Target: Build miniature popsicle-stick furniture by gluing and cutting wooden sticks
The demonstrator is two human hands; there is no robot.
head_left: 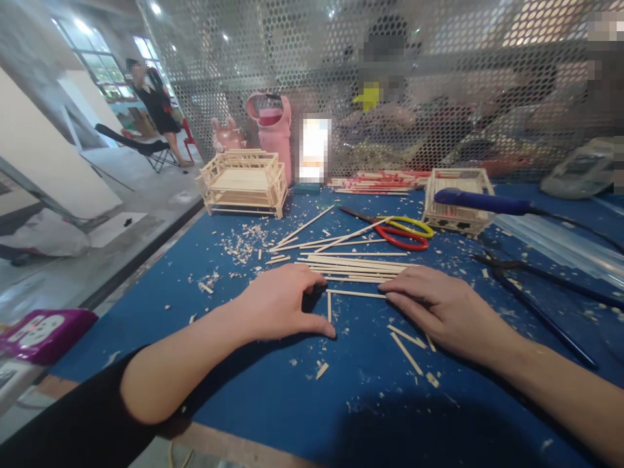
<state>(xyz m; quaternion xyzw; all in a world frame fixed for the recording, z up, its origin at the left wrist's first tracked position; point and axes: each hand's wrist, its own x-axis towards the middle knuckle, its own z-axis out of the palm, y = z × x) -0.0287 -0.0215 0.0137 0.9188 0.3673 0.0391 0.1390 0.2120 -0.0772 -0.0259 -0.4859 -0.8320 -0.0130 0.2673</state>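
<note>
My left hand (285, 302) rests on the blue tabletop, its thumb at the lower end of a short wooden stick (329, 307) and its curled index finger by the upper end. That end meets a longer thin wooden stick (355, 294) at a corner; whether they are joined I cannot tell. My right hand (433, 305) has its fingertips closed on the longer stick's right end. Just beyond both hands lies a row of long wooden sticks (355, 263). Short cut pieces (405, 353) lie below my right hand, one partly under it.
Scissors (402, 234), pliers (507, 270) and a blue-handled corded tool (482, 201) lie beyond my hands. Two small stick-built frames (246, 185) (458, 218), a pink bottle (274, 140) and red-marked sticks (380, 182) stand or lie at the back, before a perforated metal screen (292, 58). Another person (153, 97) stands far left.
</note>
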